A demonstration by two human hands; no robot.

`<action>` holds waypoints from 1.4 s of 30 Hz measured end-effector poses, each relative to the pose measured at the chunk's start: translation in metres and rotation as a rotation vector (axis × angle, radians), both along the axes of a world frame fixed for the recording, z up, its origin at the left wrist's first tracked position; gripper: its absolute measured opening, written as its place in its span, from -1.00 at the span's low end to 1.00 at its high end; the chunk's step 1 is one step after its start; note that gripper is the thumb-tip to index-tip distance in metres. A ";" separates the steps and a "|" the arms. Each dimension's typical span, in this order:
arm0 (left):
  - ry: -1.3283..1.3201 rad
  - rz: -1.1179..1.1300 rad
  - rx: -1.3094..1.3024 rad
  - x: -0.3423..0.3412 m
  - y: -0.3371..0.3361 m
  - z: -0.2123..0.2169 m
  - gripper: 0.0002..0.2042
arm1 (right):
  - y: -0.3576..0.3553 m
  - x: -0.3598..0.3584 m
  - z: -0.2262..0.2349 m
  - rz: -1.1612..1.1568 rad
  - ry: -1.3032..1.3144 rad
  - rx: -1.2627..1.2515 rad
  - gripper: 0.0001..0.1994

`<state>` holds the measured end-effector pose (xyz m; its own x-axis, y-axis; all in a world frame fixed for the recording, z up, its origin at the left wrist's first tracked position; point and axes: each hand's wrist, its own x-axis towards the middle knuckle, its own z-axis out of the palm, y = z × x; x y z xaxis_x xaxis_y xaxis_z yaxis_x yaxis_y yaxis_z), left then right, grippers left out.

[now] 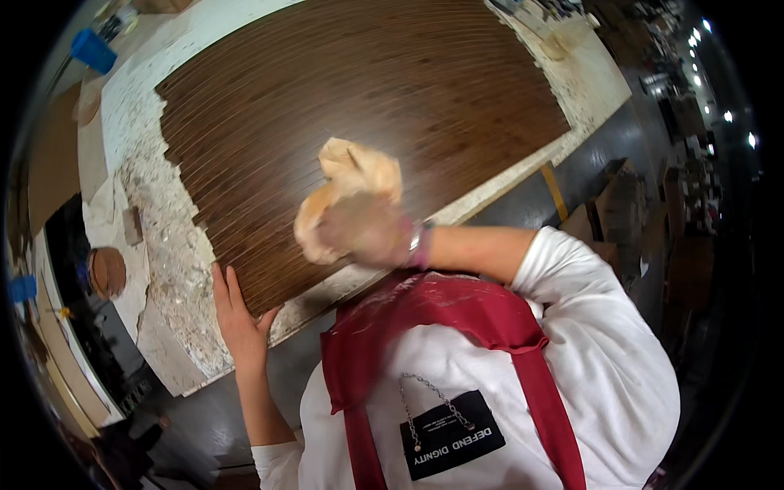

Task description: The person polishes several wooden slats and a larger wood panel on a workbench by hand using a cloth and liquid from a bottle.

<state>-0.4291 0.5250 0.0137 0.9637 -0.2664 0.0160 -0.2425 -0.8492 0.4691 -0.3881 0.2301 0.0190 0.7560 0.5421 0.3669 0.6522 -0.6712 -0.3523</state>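
A large dark-brown wood panel (367,90) with fine parallel grooves and a ragged left edge lies flat on the table. My right hand (367,233), smeared by motion and with a band on its wrist, presses a crumpled tan cloth (359,167) against the panel near its front edge. Part of the cloth sticks out beyond the fingers. At the panel's near left corner rests my left hand (241,314), its fingers stretched out and the thumb apart along the edge. It holds nothing.
The pale worktable (175,269) is spotted with residue around the panel. A small block (132,225) lies left of it, near a round brown container (107,273). A blue cup (93,51) stands far left; assorted items (543,12) sit far right. Cardboard boxes (612,204) stand beyond the right edge.
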 end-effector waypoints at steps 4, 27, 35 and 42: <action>-0.008 0.020 -0.026 -0.002 -0.004 0.000 0.03 | -0.216 0.011 -0.028 -0.784 0.290 0.104 -0.82; -0.007 0.039 0.148 -0.005 -0.019 0.013 -0.01 | -0.227 0.006 0.032 0.073 0.111 -0.299 -0.89; 0.045 0.034 0.323 -0.006 -0.034 0.038 -0.11 | -0.217 0.017 0.024 0.185 0.123 -0.079 -0.91; -0.103 -0.110 0.197 0.027 -0.129 0.024 -0.30 | -0.308 0.001 0.028 -0.136 0.088 -0.254 -0.94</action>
<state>-0.4020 0.3958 0.0380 0.9247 -0.3775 0.0495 -0.3765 -0.8876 0.2652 -0.3869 -0.0775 0.0475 0.8507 0.4998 0.1625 0.5249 -0.8240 -0.2134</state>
